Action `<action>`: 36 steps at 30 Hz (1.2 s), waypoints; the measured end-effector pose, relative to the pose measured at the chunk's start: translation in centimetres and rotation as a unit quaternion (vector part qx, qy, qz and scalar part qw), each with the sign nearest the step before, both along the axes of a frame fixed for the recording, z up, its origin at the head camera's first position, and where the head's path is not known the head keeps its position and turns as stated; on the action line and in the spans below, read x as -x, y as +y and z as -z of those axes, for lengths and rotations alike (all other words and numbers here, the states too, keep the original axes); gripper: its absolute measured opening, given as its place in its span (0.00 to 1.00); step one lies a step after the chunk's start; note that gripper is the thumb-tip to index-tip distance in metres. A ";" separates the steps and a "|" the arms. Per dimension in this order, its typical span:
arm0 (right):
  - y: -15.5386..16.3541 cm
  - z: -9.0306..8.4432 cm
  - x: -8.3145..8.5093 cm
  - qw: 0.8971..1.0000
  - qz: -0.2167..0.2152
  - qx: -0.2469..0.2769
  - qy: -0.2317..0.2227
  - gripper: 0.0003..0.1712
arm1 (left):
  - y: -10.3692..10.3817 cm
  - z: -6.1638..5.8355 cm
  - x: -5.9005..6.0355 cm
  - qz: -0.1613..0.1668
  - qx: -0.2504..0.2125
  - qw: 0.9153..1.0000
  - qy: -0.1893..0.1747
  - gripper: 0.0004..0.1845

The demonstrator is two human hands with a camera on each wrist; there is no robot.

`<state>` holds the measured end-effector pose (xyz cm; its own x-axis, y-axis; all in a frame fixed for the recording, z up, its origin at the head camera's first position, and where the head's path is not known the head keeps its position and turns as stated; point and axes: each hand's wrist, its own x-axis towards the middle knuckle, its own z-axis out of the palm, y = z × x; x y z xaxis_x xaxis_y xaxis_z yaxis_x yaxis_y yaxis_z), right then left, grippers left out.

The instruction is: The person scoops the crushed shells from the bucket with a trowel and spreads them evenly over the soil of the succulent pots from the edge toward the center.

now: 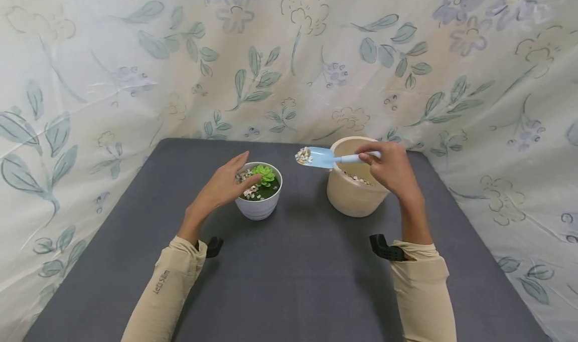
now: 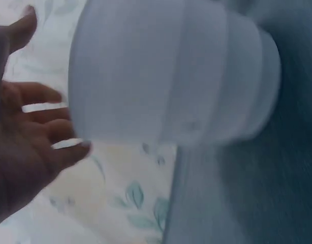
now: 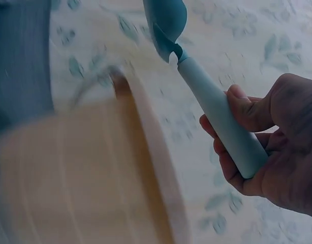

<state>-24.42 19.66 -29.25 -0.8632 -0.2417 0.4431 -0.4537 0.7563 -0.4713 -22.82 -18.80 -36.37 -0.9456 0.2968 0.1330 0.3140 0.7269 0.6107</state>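
The head view looks forward and down over the grey table (image 1: 289, 282). Each wrist view sits close beside its pot: white pot (image 2: 171, 71) left, beige pot (image 3: 80, 173) right, both shared with the head view.

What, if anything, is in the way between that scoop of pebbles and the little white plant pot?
Only bare grey table shows under the gap between the blue scoop and the white pot. At the pot, the left hand lies open over its near rim, partly covering the top.

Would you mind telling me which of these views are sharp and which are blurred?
Head view: sharp and evenly lit, with soft shadows under the white pot and beige pot. Left wrist view: the white pot is smeared by blur, as is the left hand. Right wrist view: the beige pot is blurred; the scoop and right hand are clearer.
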 end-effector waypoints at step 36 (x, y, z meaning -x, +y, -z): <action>-11.7 3.2 -0.1 0.891 -0.174 -0.033 0.418 0.10 | -5.1 0.9 1.4 0.062 0.028 0.994 -0.087 0.61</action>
<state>-24.35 8.00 -32.47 -0.1060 -0.4791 0.8713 -0.8375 0.5155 0.1815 -24.19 -23.88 -37.24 -0.9082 0.4157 -0.0498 0.2970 0.7235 0.6231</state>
